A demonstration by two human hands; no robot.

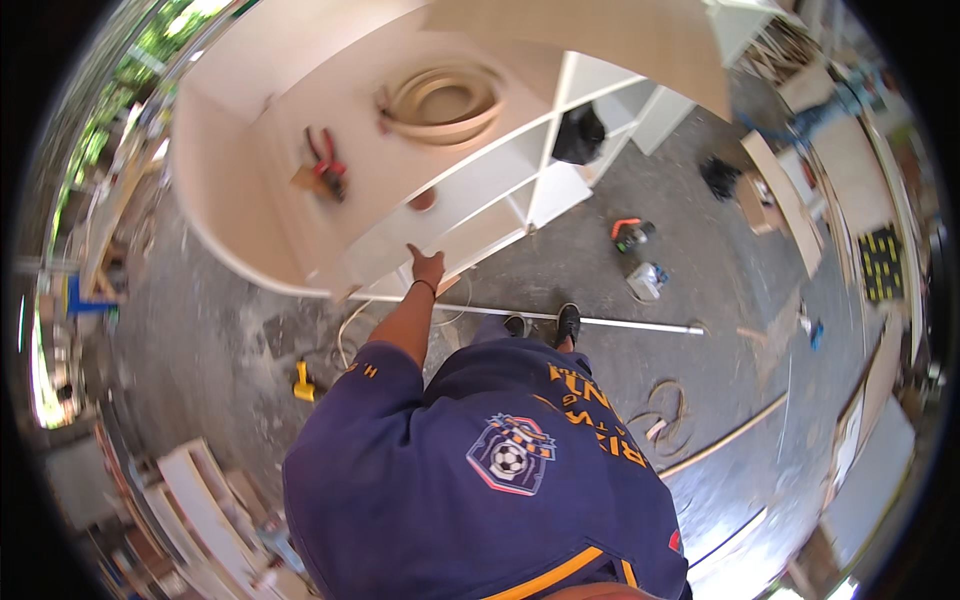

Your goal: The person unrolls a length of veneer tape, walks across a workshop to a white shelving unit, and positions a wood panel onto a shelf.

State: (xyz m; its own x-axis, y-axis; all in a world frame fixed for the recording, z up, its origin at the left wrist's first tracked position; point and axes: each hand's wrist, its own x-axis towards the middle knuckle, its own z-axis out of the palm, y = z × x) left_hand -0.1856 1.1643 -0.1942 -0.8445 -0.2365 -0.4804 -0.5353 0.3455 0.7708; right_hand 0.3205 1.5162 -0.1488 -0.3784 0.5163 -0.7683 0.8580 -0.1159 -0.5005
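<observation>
My left hand [427, 266] reaches out in front of me by the near edge of a large white cabinet [470, 200], with the index finger stretched out and nothing seen in the grip. Whether the fingertip touches the cabinet I cannot tell. On the cabinet's surface beyond lie red-handled pliers [325, 150] and a blurred coil of beige edge-banding strip [443, 105]. A small reddish-brown round thing [424, 198] shows nearer the hand. My right hand is out of sight.
A long white strip [620, 325] crosses the floor by my shoes. Right of the cabinet are an orange-and-black power tool [630, 235] and a white container [648, 281]. A yellow tool [304, 382] lies at left. Looped cord [660, 415] and boards [200, 480] lie about.
</observation>
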